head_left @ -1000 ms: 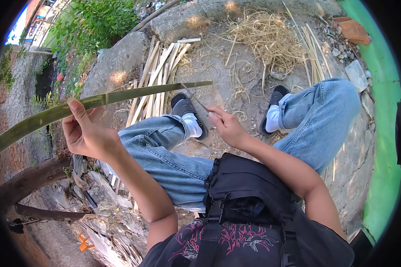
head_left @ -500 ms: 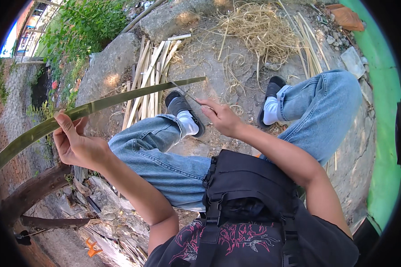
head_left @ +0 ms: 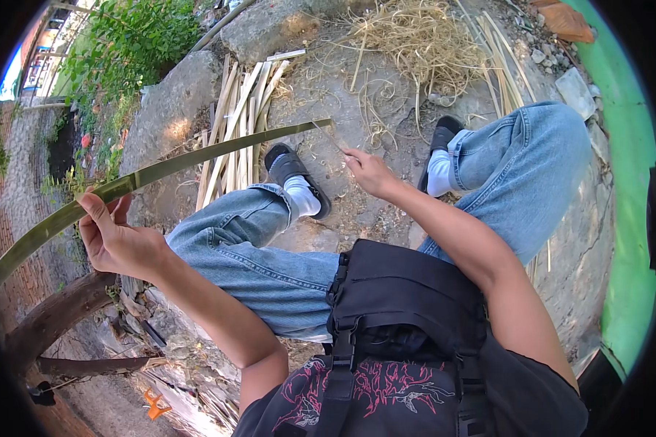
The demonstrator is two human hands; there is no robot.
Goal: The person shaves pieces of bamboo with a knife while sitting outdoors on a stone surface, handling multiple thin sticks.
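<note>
My left hand grips a long, green, slightly bowed bamboo strip near its middle. The strip runs from the far left edge to above my left shoe. My right hand is out over the ground between my feet, its fingers pinched on a thin pale sliver that leads to the strip's far tip. I sit with both legs in blue jeans stretched ahead and a black bag on my chest.
A bundle of pale split bamboo slats lies beyond my left shoe. Dry shavings cover the ground ahead. Rocks and plants are to the left, a green wall to the right, and a curved wooden stick at lower left.
My right hand has moved farther from me with the sliver. My left hand has shifted a little to the left and down with the strip.
</note>
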